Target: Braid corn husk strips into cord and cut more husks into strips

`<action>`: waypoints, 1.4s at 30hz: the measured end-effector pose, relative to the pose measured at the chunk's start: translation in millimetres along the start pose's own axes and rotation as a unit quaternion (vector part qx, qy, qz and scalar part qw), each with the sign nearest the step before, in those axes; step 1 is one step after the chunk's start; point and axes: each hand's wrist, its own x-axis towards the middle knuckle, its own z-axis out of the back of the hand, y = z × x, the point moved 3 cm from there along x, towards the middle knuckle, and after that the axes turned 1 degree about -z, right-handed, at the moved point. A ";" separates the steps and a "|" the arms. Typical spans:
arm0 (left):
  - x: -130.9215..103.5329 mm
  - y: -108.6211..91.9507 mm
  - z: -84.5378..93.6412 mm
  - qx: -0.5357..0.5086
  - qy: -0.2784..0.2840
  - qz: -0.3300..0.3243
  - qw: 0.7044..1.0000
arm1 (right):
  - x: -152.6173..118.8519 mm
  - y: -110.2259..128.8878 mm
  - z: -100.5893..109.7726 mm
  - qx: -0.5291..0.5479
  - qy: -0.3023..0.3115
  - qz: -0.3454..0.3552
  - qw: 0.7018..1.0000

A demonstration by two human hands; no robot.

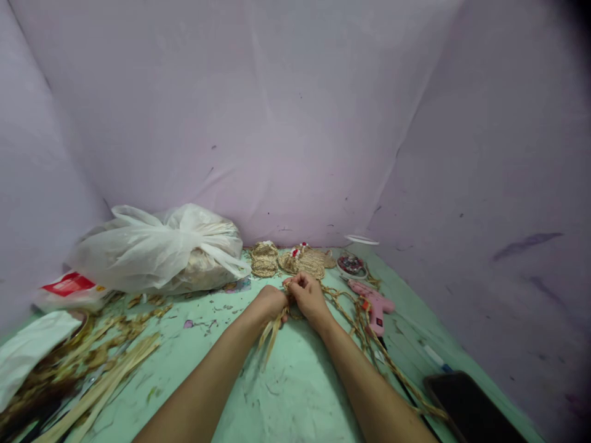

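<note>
Pale fiber strands (268, 337) sit in the grip of two bare hands meeting close together over a green tabletop (295, 400), their loose ends hanging down on the near side of the left hand (271, 301). That hand is curled closed around them, while the right hand (307, 296), just beside it, has thumb and index finger pinched narrow at the fiber's upper end; exactly what lies between those fingertips is too small to make out. From beside the right hand, tan twisted cords (357, 323) trail rightward and back along the forearm. Just beyond the hands rest a woven straw piece (264, 261) and, to its right, flat woven pieces (307, 264) topped with red and white beads (296, 251). Past the right hand, to its right, stand a round container (351, 266) of small colorful items and a pink glue gun (377, 307), which lies near the cords. Farther right and nearer the wearer is a dark phone (473, 406). Beyond and left of the left hand slumps a knotted white plastic bag (170, 252), a red-and-white packet (69, 288) at its far side. Well to that hand's left, dried fiber strips (111, 381) are strewn toward the wearer. A pale lilac wall covering (295, 123) rises behind everything.
</note>
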 end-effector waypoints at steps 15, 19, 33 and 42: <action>27.0 13.4 -0.5 0.054 -0.117 0.038 0.991 | 15.5 -1.6 -7.9 -0.324 -0.017 -0.059 0.944; 27.1 10.5 -1.1 0.045 -0.109 0.046 0.992 | 23.2 0.3 -10.7 -0.355 -0.010 -0.082 0.931; 12.5 1.6 3.2 0.089 -0.068 0.059 0.992 | 14.0 24.3 -17.7 -0.528 0.073 -0.069 0.843; 21.2 6.7 6.4 0.138 -0.071 0.052 0.987 | 15.3 21.1 -14.6 -0.532 0.095 -0.063 0.839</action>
